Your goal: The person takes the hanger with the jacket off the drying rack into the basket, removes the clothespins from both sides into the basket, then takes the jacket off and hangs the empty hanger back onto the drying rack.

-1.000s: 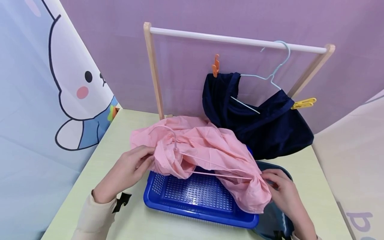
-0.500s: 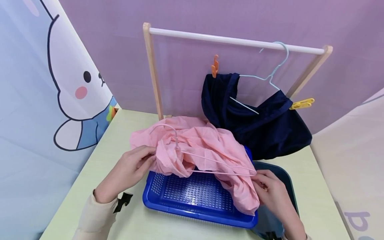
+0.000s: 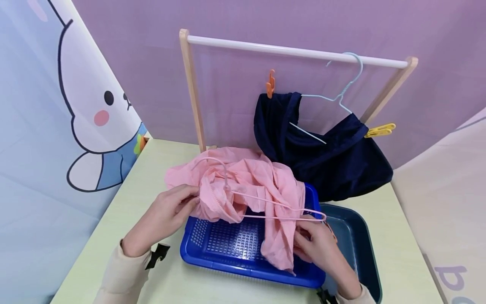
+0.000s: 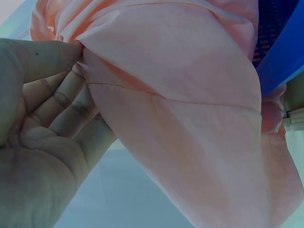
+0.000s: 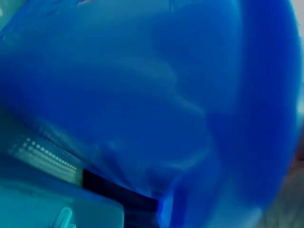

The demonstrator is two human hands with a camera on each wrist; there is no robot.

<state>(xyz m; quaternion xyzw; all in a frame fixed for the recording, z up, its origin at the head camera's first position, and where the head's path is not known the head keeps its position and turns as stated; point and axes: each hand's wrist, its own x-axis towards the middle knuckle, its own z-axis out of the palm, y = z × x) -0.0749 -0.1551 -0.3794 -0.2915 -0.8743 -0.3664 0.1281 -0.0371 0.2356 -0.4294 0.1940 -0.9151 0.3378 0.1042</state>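
A pink garment (image 3: 243,173) lies bunched over the blue basket (image 3: 228,267), with a pink hanger (image 3: 262,198) partly inside it. The hanger's right end sticks out bare above the right hand. My left hand (image 3: 163,219) pinches the garment near the hanger's hook; in the left wrist view the thumb and index finger of the left hand (image 4: 52,99) grip the cloth (image 4: 175,118). My right hand (image 3: 319,245) holds the garment's right part below the hanger's end, its fingertips partly hidden. Blurred blue fills most of the right wrist view.
Behind stands a rack with a white rod (image 3: 296,51). A dark blue garment (image 3: 322,164) hangs there on a light blue hanger (image 3: 341,95), with an orange clip (image 3: 270,84) and a yellow clip (image 3: 380,131). A dark green tray (image 3: 364,236) sits right of the basket.
My right hand has moved left with the garment's right part, and the hanger's right end has come out of the cloth. The left hand has barely moved.
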